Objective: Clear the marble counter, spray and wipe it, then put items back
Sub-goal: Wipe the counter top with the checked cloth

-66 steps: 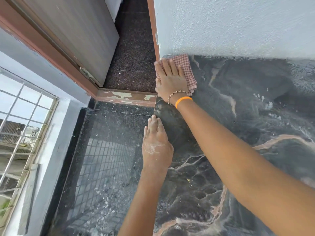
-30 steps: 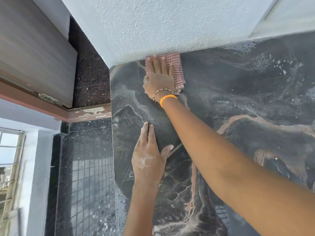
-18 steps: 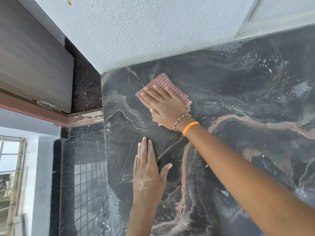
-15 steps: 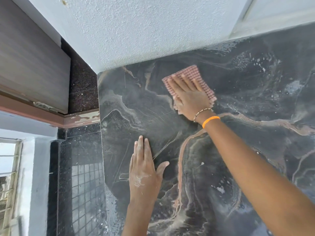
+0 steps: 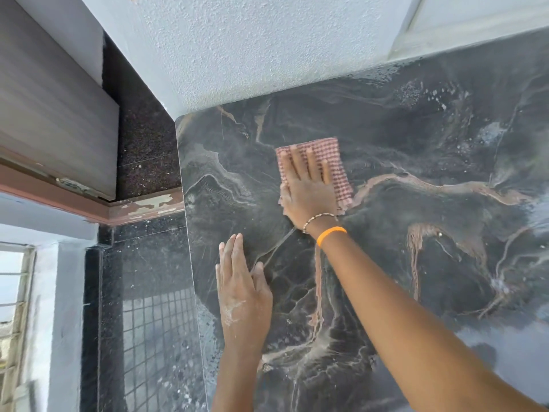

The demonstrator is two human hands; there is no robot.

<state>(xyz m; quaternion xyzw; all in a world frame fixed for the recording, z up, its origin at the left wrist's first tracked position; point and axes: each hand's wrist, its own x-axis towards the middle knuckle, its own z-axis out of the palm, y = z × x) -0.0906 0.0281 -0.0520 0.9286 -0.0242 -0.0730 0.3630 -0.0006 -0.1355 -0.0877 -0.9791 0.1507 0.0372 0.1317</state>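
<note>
1. The right hand point(image 5: 309, 188) lies flat, fingers straight, pressing a pink checked cloth point(image 5: 332, 162) onto the dark veined marble bench point(image 5: 430, 263), near its far left corner.
2. The left hand point(image 5: 242, 289) rests palm-down with straight fingers on the bench near its left edge, holding nothing.
3. White spray flecks dot the bench's far right.
</note>
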